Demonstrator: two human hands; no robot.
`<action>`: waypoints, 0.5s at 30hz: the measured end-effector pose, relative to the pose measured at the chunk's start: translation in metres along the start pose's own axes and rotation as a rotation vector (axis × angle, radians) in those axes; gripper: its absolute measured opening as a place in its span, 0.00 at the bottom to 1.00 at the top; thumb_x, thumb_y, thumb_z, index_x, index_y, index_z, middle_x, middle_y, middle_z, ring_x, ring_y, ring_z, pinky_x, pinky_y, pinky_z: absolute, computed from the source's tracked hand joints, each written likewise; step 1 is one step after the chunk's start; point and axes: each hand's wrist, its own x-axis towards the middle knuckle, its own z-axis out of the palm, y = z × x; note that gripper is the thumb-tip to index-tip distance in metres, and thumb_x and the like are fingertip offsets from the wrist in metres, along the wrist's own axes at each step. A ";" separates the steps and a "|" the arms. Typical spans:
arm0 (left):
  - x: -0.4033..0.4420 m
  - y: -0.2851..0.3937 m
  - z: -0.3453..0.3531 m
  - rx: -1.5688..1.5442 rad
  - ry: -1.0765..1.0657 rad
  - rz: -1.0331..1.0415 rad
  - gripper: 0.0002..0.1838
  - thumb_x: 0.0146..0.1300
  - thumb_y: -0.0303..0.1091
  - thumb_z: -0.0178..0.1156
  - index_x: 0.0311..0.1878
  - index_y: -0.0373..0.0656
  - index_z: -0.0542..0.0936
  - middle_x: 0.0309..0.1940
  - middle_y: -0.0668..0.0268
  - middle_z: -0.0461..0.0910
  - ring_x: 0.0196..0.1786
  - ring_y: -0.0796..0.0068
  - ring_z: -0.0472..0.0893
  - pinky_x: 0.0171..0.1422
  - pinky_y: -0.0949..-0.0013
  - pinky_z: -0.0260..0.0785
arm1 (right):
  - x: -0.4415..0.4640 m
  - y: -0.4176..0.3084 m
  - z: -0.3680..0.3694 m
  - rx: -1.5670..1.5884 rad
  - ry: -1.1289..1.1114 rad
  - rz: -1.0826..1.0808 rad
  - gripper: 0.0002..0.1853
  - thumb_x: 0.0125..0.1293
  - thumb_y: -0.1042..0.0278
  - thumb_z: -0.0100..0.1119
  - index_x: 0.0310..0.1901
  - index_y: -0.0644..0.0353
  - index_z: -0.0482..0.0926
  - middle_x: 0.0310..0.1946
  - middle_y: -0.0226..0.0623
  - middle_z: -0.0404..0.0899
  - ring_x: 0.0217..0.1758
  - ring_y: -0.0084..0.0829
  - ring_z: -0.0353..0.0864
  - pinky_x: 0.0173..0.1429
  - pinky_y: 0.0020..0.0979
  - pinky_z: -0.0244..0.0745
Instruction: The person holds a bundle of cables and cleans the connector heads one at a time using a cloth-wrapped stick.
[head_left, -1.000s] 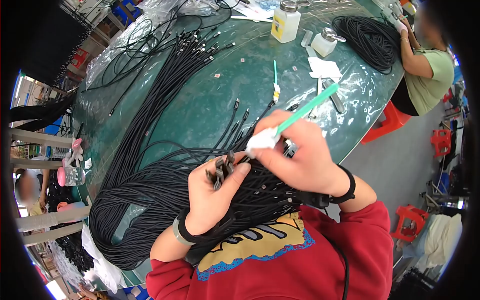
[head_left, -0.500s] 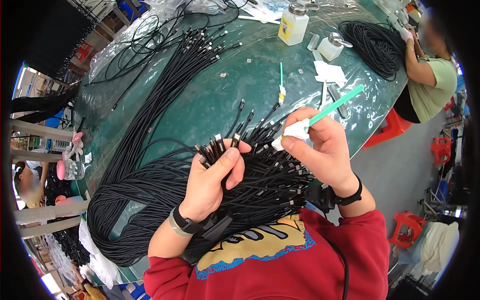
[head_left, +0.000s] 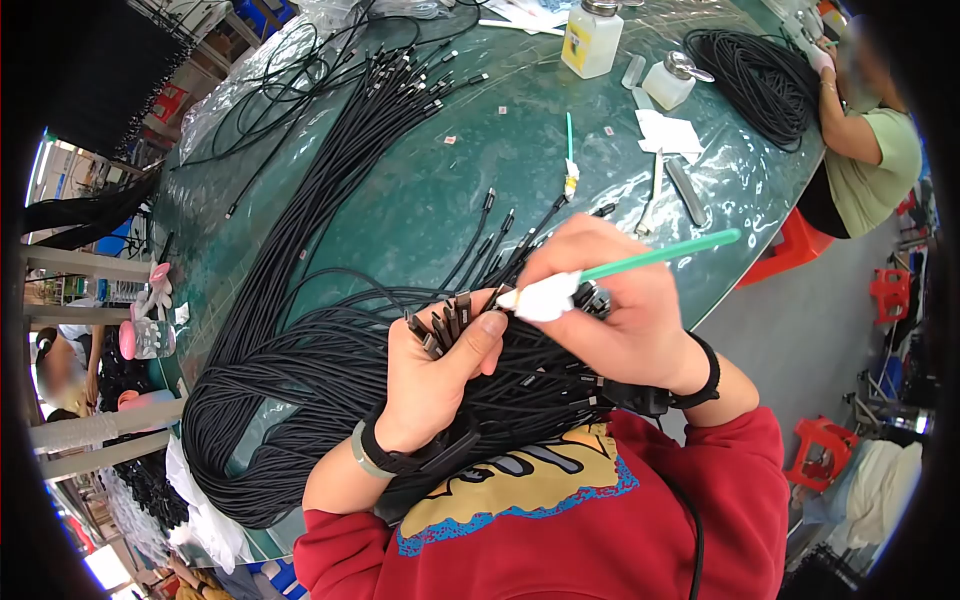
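Note:
My left hand (head_left: 435, 375) is closed round several black cable connectors (head_left: 450, 318), their ends sticking up between thumb and fingers. Pinched in my right hand (head_left: 615, 310) is a green stick (head_left: 665, 252) with white cloth (head_left: 548, 297) wrapped round its lower end. The cloth tip touches, or nearly touches, a connector at my left thumb. Beneath both hands a large bundle of black cables (head_left: 290, 385) loops across the green table (head_left: 400, 215). A second green stick (head_left: 570, 140) with a white and yellow tip lies beyond my right hand.
Two bottles with metal tops (head_left: 590, 45) (head_left: 670, 82), white paper (head_left: 668, 133) and a flat grey tool (head_left: 685, 193) lie at the back right. Beside a coil of black cable (head_left: 755, 85) a person in green (head_left: 878, 160) works. Red stools (head_left: 820, 450) stand on the floor.
My right hand has moved left and down, bringing the cloth tip from a gap back to the connectors in my left hand. The left hand keeps its hold, its fingers slightly shifted.

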 end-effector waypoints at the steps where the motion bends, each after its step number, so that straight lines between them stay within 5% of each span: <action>1: -0.001 -0.001 0.001 0.029 -0.001 0.017 0.11 0.59 0.29 0.54 0.43 0.33 0.76 0.15 0.75 0.69 0.18 0.92 0.61 0.20 0.85 0.47 | 0.000 0.000 0.002 -0.026 -0.012 -0.036 0.09 0.47 0.81 0.59 0.33 0.62 0.75 0.27 0.34 0.73 0.30 0.26 0.71 0.33 0.25 0.65; 15: 0.003 0.004 -0.001 -0.004 -0.001 -0.111 0.11 0.59 0.30 0.55 0.41 0.33 0.76 0.14 0.75 0.67 0.16 0.91 0.60 0.19 0.84 0.46 | 0.007 0.008 -0.001 -0.024 0.067 0.102 0.07 0.48 0.81 0.59 0.31 0.63 0.75 0.25 0.33 0.73 0.27 0.26 0.72 0.30 0.23 0.64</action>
